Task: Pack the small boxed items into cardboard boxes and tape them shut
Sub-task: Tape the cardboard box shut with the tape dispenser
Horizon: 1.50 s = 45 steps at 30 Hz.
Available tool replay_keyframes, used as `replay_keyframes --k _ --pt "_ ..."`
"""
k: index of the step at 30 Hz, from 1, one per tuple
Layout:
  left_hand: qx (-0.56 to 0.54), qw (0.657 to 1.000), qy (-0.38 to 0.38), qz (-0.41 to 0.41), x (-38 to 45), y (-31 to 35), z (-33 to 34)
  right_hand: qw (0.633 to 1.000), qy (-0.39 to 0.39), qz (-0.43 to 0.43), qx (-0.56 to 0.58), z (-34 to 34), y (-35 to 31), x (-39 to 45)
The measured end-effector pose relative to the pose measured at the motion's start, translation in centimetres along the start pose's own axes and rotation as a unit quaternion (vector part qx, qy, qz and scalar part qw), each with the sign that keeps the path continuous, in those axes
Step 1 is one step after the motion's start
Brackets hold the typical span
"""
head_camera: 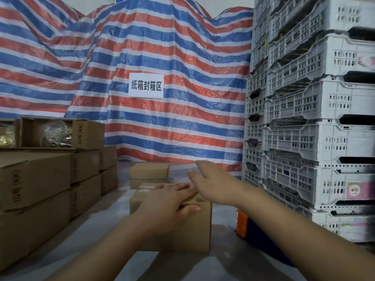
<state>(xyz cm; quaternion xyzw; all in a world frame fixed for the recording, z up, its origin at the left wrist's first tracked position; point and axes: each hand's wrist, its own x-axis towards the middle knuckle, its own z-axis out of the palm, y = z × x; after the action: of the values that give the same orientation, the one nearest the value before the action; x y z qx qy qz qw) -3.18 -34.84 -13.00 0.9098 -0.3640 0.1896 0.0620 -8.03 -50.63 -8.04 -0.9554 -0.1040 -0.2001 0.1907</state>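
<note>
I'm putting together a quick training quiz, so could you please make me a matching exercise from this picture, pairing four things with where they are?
Things:
1. left hand
2. right hand
3. white crates
4. paper sign

Places:
A. stacked at the right
B. flat on top of the nearest cardboard box
C. on the striped tarp
D. open in the air, beyond that box

Pairs: 1-B, 2-D, 3-A, 4-C
</note>
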Motion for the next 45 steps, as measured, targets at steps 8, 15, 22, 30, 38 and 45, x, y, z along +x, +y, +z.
replay_keyframes --k 8,15,22,30,38,45 --pt "-0.027 0.999 0.038 0.011 -0.2 0.1 -0.1 0.987 -0.104 0.080 0.091 1.9 -0.6 2.5" --pt "-0.169 0.983 0.033 -0.058 0.1 -0.1 -0.9 0.923 0.032 0.158 0.350 4.4 1.1 1.6" --pt "-0.353 0.907 0.168 -0.156 -1.7 -6.0 -1.6 0.833 0.079 0.182 0.517 5.0 1.9 0.9" --pt "-0.643 0.717 0.112 -0.244 -3.9 -6.3 1.9 0.726 0.045 0.291 0.622 6.3 2.0 -0.7" --pt "-0.611 0.758 0.095 -0.206 -6.3 -6.1 2.6 0.899 0.030 0.181 0.398 7.8 2.4 -4.8" --pt "-0.524 0.785 0.093 -0.317 -0.2 -6.7 1.4 0.930 0.074 0.247 0.261 6.0 3.4 1.9"
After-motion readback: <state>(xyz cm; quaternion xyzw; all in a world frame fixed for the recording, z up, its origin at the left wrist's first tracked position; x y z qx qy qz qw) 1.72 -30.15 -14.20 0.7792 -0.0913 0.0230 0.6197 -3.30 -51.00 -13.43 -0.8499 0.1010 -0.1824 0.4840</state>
